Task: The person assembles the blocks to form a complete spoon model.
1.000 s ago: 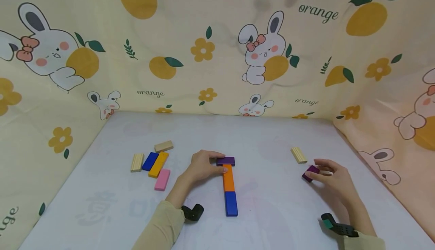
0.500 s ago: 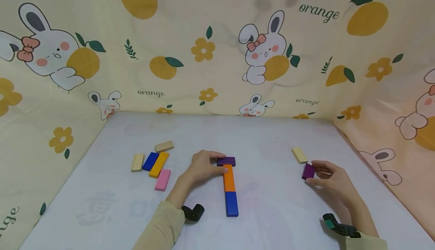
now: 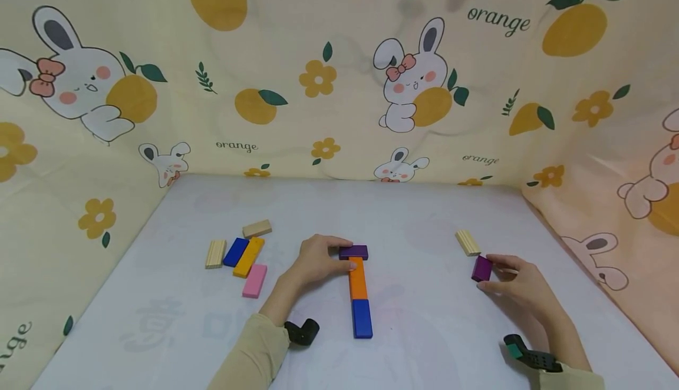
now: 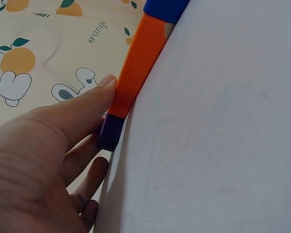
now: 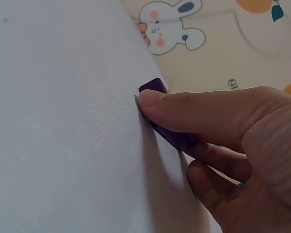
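Flat on the table lie a purple block (image 3: 353, 253), an orange block (image 3: 358, 278) and a blue block (image 3: 362, 319), laid in a T shape with the purple one across the far end. My left hand (image 3: 318, 258) pinches the left part of that purple block, its thumb over the join with the orange block (image 4: 138, 65). On the right, my right hand (image 3: 522, 281) holds a second purple block (image 3: 481, 268) between thumb and fingers. The right wrist view has the thumb lying along this purple block (image 5: 172, 136), hiding part of it.
To the left lie a ridged wooden block (image 3: 215, 254), a blue block (image 3: 236, 252), a yellow block (image 3: 248, 257), a pink block (image 3: 254, 281) and a plain wooden block (image 3: 257, 228). Another ridged wooden block (image 3: 468, 243) lies beyond my right hand. A printed cloth (image 3: 339, 113) surrounds the table.
The purple block in my right hand has turned more upright, and the thumb has shifted to its near edge. My left hand and the T of blocks stay in place.
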`<state>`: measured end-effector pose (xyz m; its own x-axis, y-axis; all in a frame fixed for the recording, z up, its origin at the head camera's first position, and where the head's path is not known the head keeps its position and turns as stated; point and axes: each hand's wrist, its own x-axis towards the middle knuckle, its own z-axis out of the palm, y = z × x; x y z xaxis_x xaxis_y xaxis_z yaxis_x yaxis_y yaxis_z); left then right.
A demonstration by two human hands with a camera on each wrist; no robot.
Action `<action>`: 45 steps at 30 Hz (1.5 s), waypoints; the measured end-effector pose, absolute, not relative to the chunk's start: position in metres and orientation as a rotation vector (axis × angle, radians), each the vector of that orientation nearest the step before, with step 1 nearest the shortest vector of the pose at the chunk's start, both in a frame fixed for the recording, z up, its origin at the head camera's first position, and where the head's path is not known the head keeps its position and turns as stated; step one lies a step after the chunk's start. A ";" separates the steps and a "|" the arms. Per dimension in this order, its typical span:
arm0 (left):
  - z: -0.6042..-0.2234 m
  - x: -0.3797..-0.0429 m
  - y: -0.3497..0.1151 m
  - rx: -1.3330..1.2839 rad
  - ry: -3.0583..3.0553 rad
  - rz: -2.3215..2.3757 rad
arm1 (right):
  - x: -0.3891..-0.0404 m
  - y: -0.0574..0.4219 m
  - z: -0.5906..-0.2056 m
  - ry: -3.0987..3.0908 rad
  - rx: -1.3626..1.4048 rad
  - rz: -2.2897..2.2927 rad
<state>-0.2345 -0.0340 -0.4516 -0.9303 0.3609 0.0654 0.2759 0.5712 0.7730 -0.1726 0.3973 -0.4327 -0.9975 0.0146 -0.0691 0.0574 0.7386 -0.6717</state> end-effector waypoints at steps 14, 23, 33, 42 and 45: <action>-0.452 -0.234 -0.034 0.563 2.703 1.313 | -0.173 0.392 -0.433 2.906 0.061 -1.115; -0.453 -0.234 -0.034 0.560 2.709 1.313 | -0.173 0.379 -0.429 2.875 0.038 -1.204; -0.453 -0.234 -0.034 0.549 2.700 1.309 | -0.174 0.348 -0.424 2.858 -0.121 -1.300; -0.450 -0.232 -0.035 0.539 2.691 1.318 | -0.165 0.285 -0.427 2.758 -0.435 -1.373; -0.450 -0.232 -0.034 0.544 2.688 1.319 | -0.153 0.263 -0.424 2.688 -0.502 -1.383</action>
